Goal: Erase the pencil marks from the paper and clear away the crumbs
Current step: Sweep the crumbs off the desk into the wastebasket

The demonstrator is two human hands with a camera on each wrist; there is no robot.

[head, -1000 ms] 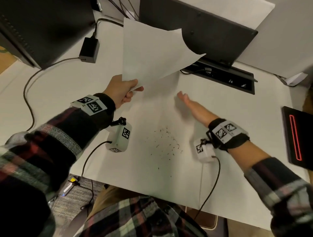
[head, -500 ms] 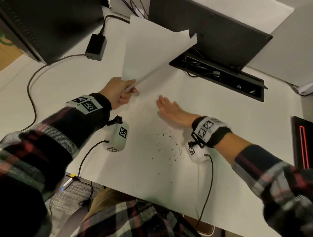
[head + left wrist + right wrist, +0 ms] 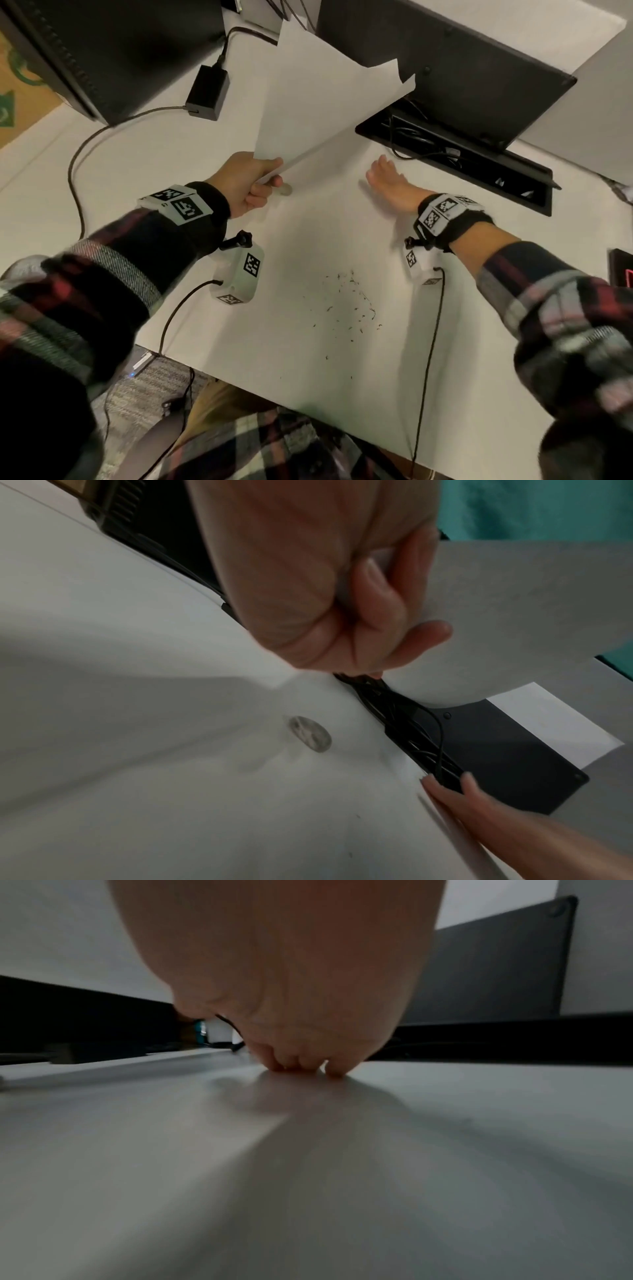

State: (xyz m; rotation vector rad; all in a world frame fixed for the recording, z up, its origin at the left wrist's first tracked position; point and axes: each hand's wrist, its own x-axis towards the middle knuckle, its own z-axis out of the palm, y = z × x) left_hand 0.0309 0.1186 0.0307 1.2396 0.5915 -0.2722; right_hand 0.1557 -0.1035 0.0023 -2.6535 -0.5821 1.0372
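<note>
Pinching the near corner of the paper point(image 3: 318, 99) between thumb and curled fingers, left hand point(image 3: 245, 183) at about 10 o'clock from the desk's middle, sheet lifted clear of the desk point(image 3: 308, 370) and tilted up toward 12 o'clock, far corner curled. Resting flat at about 1 o'clock, right hand point(image 3: 388, 183), fingers straight and together, tips touching the white surface, holding nothing; fingertips point(image 3: 334, 1070) pressed to the desk in the wrist view, thumb hidden. Hands well apart. Lying just beside the left hand toward 3 o'clock, a small round eraser point(image 3: 284, 189), smeared grey, blurred in the left wrist view. Scattered toward 6 o'clock from the right hand, dark crumbs point(image 3: 349, 301), near the front edge, too fine to count. Running from 12 to 3 o'clock beyond the right hand, a black cable tray point(image 3: 455, 154), its wires tangled and hard to follow, partly covered by a dark monitor point(image 3: 445, 68). Sitting at 11 o'clock, a black power brick point(image 3: 207, 92) with its cable. Cut off at the 3 o'clock border, a dark device with a red light point(image 3: 621, 270). Whether pencil marks remain on the sheet cannot be told.
</note>
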